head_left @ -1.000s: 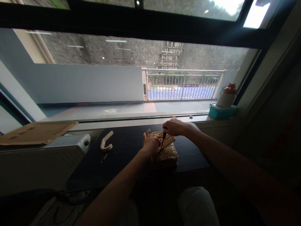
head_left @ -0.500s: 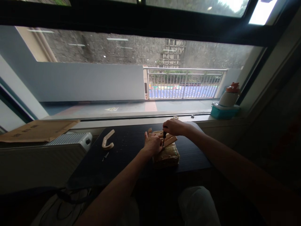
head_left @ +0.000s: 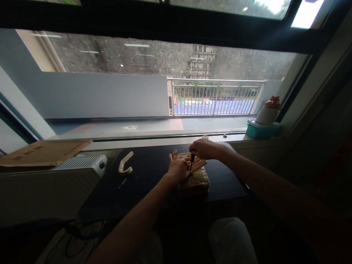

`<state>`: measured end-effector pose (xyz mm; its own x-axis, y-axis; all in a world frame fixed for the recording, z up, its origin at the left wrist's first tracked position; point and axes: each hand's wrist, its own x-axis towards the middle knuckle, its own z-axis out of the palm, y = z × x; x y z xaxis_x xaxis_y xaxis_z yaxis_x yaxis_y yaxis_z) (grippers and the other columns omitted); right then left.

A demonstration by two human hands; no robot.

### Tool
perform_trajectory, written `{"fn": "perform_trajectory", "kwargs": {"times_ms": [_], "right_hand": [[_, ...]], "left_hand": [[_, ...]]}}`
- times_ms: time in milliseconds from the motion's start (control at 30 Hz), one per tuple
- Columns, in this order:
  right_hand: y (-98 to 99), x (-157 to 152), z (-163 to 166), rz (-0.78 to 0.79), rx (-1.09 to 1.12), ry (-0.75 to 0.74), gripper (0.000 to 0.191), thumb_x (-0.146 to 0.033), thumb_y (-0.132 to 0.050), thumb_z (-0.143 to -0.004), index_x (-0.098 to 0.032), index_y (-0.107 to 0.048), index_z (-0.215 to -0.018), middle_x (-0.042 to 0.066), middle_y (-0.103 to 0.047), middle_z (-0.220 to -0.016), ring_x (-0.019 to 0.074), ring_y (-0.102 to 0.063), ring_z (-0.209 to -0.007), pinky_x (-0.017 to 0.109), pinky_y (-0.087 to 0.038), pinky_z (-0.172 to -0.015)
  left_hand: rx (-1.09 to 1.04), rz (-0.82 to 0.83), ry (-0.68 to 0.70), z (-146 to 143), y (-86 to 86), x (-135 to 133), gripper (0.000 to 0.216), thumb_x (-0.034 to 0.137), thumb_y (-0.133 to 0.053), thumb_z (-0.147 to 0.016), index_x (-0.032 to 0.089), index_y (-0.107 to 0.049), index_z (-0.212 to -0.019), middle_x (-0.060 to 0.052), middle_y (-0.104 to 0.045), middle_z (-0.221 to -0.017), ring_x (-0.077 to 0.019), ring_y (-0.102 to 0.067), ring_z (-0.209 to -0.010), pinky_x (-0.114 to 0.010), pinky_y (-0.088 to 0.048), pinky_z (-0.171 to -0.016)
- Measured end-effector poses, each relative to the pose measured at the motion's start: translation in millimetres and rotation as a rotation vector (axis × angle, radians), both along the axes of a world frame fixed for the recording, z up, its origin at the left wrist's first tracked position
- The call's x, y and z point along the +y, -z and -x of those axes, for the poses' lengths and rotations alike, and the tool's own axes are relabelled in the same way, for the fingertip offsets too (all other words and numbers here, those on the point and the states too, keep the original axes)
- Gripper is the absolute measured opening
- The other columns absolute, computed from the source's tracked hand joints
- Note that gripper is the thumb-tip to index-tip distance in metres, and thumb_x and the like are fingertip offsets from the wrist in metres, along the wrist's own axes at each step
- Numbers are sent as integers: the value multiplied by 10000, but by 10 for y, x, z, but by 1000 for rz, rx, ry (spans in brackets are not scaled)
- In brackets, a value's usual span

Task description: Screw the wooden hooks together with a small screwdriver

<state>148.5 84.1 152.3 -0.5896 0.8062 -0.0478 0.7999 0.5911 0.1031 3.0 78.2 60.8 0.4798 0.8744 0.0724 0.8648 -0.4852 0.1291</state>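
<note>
My right hand (head_left: 204, 148) is closed around the dark handle of a screwdriver (head_left: 192, 160), which stands nearly upright with its tip down at a wooden piece (head_left: 199, 166). My left hand (head_left: 178, 168) presses on the light wooden parts beside the tip, its fingers closed on them and partly hidden. These parts rest on a block wrapped in shiny brown tape (head_left: 195, 182). Another wooden strip (head_left: 184, 156) with holes shows behind my left hand. A hook-shaped wooden piece (head_left: 125, 165) lies on the dark table to the left, with screws (head_left: 122, 183) below it.
The black table (head_left: 154, 190) stands against a windowsill. On the sill are a teal box (head_left: 262, 130) with a white, orange-topped bottle (head_left: 268, 113) on it and a roll of tape (head_left: 205, 137). At left, cardboard (head_left: 44, 152) lies over a white radiator (head_left: 82, 162).
My right hand has shifted very slightly to the left on the screwdriver. The left hand and the wooden parts look the same.
</note>
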Motion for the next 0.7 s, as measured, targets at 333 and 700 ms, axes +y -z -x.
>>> {"fn": "perform_trajectory", "kwargs": {"times_ms": [333, 700], "right_hand": [[64, 31, 28, -15, 26, 136, 334, -288, -383, -867, -132, -674, -923, 124, -681, -887, 178, -604, -752, 241, -373, -612], [34, 15, 19, -1, 37, 11, 288, -233, -402, -849, -183, -670, -943, 75, -684, -891, 162, -594, -771, 230, -353, -610]], "left_hand": [[-2, -16, -9, -2, 18, 5, 187, 323, -532, -744, 250, -704, -760, -76, -635, -911, -295, -436, -1120, -631, -91, -1015], [-19, 25, -7, 9, 21, 10, 172, 329, -545, -741, 262, -699, -778, -60, -632, -944, -291, -407, -1150, -614, -59, -1033]]}}
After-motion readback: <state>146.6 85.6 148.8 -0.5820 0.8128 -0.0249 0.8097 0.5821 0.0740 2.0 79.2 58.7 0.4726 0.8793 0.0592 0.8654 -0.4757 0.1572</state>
